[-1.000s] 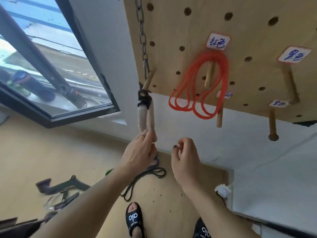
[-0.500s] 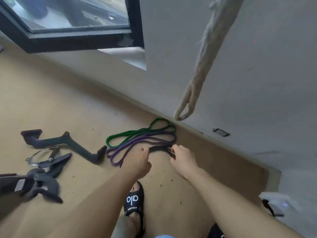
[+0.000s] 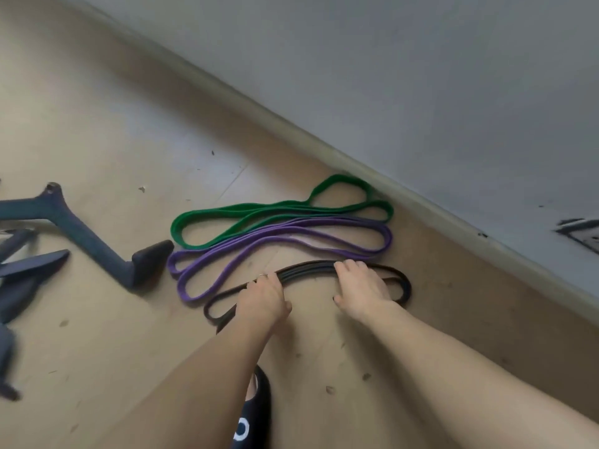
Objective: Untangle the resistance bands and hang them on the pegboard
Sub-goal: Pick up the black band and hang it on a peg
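Your left hand [image 3: 263, 299] and right hand [image 3: 363, 286] both grip the black band [image 3: 308, 268] on the floor [image 3: 113, 140]; purple band [image 3: 285, 234] lies at 12 o'clock.

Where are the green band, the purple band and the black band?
green band [image 3: 207, 212], head view, upper strand
purple band [image 3: 387, 236], head view, right bend
black band [image 3: 311, 265], head view, bunched strands between hands
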A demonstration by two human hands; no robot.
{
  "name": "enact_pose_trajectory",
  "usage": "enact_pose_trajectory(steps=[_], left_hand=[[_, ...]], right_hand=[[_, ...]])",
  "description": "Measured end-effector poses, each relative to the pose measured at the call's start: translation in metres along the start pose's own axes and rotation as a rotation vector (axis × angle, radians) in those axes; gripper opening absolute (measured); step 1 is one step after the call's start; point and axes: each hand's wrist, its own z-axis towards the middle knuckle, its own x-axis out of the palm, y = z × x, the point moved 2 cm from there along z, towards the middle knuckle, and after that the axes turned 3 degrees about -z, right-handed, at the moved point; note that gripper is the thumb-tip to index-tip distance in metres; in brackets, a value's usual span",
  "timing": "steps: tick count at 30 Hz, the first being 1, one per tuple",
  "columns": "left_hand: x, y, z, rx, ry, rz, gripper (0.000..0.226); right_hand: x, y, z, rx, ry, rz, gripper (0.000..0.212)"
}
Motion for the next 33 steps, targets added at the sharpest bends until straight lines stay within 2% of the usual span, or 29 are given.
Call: enact_pose_trajectory(steps=[2,4,6,9,13,16,20,23,28,33], left_hand=[[0.017,0.005,0.016,0.020,-0.050,0.055,0.063],[0.026,0.010,0.028,0.029,-0.113,0.143,0.070],[0.028,0.013,0.036,0.061,-0.162,0.234,0.056],[0.027,0.013,0.044,0.126,-0.193,0.337,0.033],[0.026,0.011,0.044,0.159,-0.183,0.409,0.038],[0.025,0.013,0.042,0.172,-0.158,0.363,0.035],[-0.002,0.007,0.015,0.217,-0.159,0.252,0.023],[-0.049,-0.013,-0.031,0.249,-0.173,0.201,0.018],[-0.143,-0.056,-0.143,0.347,-0.176,0.135,0.018],[-0.246,-0.114,-0.274,0.401,-0.228,0.174,0.043]], right_hand=[[0.015,0.002,0.016,-0.029,-0.076,-0.063,0.062],[0.021,0.003,0.027,-0.032,-0.191,-0.125,0.056],[0.021,0.005,0.033,-0.032,-0.275,-0.156,0.044],[0.020,0.005,0.040,-0.056,-0.283,-0.194,0.032],[0.021,0.003,0.042,-0.114,-0.284,-0.283,0.029],[0.018,0.006,0.036,-0.180,-0.271,-0.317,0.018],[-0.001,0.001,0.003,-0.146,-0.261,-0.164,0.030],[-0.040,-0.006,-0.045,-0.094,-0.317,-0.030,0.038],[-0.135,-0.013,-0.164,0.056,-0.335,0.216,0.026],[-0.245,-0.027,-0.304,0.258,-0.338,0.502,0.025]])
